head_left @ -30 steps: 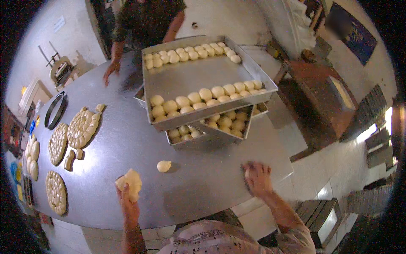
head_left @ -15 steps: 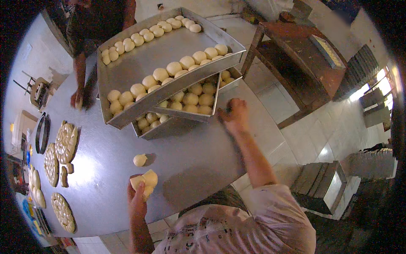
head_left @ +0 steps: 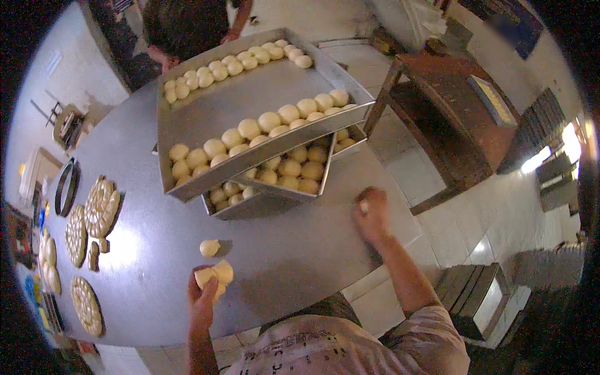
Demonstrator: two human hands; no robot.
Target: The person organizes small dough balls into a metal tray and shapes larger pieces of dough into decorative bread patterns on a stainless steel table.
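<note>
My left hand point(head_left: 201, 292), at the steel table's near side, grips a torn lump of pale dough point(head_left: 215, 272). Just beyond it sits a small single dough piece point(head_left: 209, 247). My right hand point(head_left: 373, 215) rests at the table's right part, fingers curled around a small dough ball point(head_left: 364, 206), mostly hidden. Stacked metal trays point(head_left: 262, 154) stand at the back, set askew, holding several rows of round dough balls point(head_left: 249, 128). On the left of the steel table point(head_left: 144, 231) lie several flat, segmented dough rounds point(head_left: 86, 305) beside a dark metal ring point(head_left: 64, 187).
Behind the trays another person point(head_left: 187, 25) stands with lowered arms. At the right is a rusty low table point(head_left: 440, 87) bearing a long tray point(head_left: 492, 100). A stack of metal pans point(head_left: 469, 294) sits low at right. A machine point(head_left: 67, 128) stands at the back left.
Since the last half second, my right hand has drawn back toward me from beside the trays. The other person's hand has moved back behind the top tray. The view has shifted.
</note>
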